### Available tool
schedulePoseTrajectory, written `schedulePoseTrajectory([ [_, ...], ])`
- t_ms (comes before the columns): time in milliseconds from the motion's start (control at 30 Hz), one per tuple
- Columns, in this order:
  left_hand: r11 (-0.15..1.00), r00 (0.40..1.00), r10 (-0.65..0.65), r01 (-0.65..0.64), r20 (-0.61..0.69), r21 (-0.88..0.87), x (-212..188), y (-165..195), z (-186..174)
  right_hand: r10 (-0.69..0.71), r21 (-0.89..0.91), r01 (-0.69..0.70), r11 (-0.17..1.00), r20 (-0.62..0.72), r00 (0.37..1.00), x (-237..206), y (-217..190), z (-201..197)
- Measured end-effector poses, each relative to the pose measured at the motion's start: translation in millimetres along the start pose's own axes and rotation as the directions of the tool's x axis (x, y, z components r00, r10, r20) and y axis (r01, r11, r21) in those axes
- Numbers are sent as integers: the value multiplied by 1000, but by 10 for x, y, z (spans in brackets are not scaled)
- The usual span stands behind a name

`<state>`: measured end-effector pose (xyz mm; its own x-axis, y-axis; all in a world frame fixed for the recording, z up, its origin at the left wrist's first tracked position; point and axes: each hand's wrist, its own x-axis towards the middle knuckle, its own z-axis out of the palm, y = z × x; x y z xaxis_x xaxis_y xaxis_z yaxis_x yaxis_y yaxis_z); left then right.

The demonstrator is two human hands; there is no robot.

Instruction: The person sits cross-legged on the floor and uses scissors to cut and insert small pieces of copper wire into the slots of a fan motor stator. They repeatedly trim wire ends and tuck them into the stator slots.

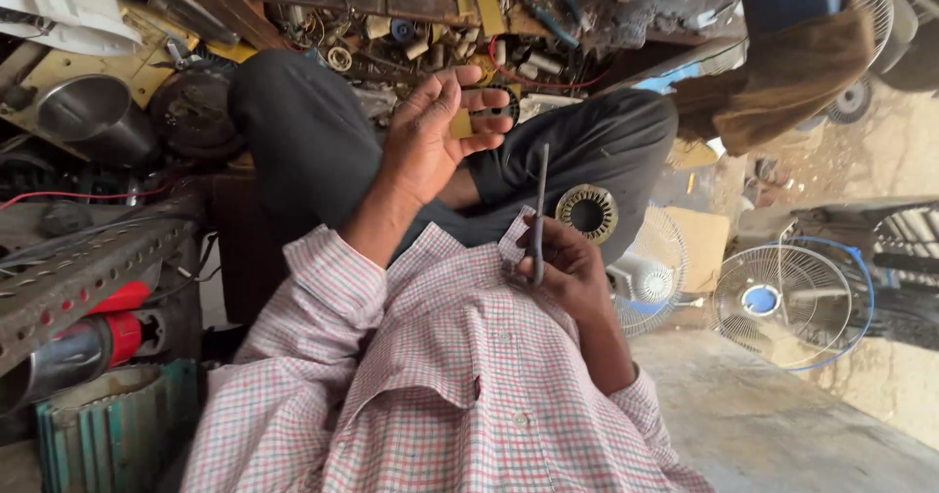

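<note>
Two hands: raised above crossed legs in dark trousers.
Left hand (435,131): fingers loosely curled, pinching small flat yellow piece (462,124).
Right hand (567,263): closed around thin grey metal strip (541,209), held upright.
Nearby: ring-shaped laminated stator core (587,213) beside knee.

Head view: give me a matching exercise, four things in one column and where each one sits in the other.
Things:
1. small yellow piece
2. thin grey strip
3. ribbed metal ring
4. fan with blue rim

Places:
A. on the floor at the right
B. pinched in the left hand
C. held upright by the right hand
D. by the dark trouser leg, just past the right hand

Pairs: 1-B, 2-C, 3-D, 4-A
</note>
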<state>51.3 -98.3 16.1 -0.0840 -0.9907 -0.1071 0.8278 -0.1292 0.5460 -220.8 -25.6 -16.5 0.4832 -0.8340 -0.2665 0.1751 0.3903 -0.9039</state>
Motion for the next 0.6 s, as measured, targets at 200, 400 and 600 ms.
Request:
schedulePoseTrajectory([
  [200, 958, 958, 231, -255, 173, 134, -243, -661, 170, -42, 357, -14, 934, 150, 988, -92, -170, 87],
  [400, 780, 937, 224, -337, 267, 528, -476, -673, 361, -84, 479, -5, 878, 163, 983, 202, -269, 247],
  [600, 345, 928, 267, -343, 260, 874, -450, -393, 332, -209, 513, 52, 857, 253, 945, 206, -370, 167],
])
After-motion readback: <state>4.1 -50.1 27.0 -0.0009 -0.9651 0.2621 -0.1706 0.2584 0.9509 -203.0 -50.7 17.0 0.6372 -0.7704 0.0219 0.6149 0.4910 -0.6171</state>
